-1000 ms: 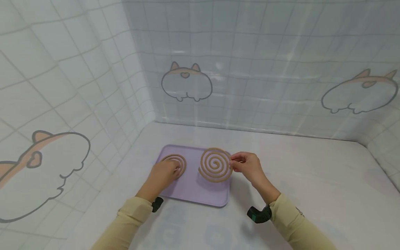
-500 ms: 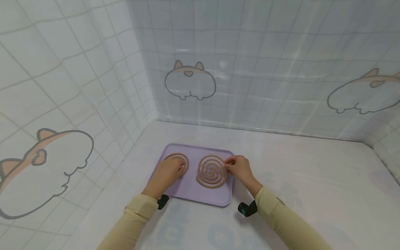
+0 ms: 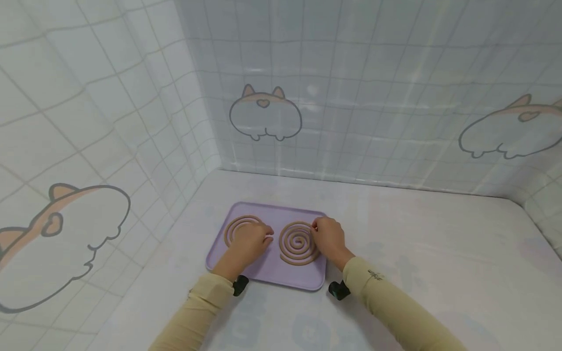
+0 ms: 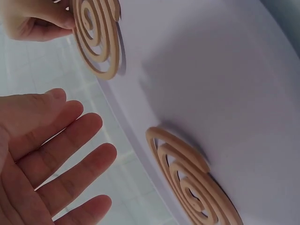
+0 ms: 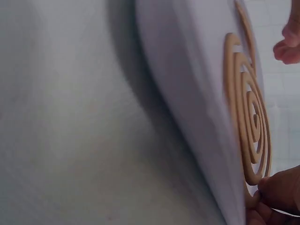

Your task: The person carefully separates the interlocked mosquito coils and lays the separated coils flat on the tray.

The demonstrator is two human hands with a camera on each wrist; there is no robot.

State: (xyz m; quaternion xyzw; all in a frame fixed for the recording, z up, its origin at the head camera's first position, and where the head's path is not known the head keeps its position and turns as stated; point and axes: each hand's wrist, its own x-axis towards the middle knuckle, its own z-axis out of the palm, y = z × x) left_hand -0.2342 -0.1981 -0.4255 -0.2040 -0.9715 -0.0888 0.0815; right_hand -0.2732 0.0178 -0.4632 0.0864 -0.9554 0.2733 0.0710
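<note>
Two brown mosquito coils lie on a pale purple tray (image 3: pixel 276 213). My left hand (image 3: pixel 251 241) hovers over the left coil (image 4: pixel 194 187), hiding part of it in the head view. Its fingers are spread and relaxed in the left wrist view, holding nothing. At the outer edge of the right coil (image 3: pixel 298 243), my right hand (image 3: pixel 330 237) pinches the ring between thumb and fingers. The right wrist view has those fingers (image 5: pixel 281 190) at the coil's lower end, close to the tray's surface.
The tray rests on a white tabletop (image 3: pixel 430 253). Tiled-pattern sheeting with dog drawings (image 3: pixel 265 117) rises behind the table and along its left side. Dark wrist devices (image 3: pixel 339 290) sit under both cuffs.
The right hand has lowered the right coil from above the tray onto it. The left hand has left the left coil, moving right with its fingers opening.
</note>
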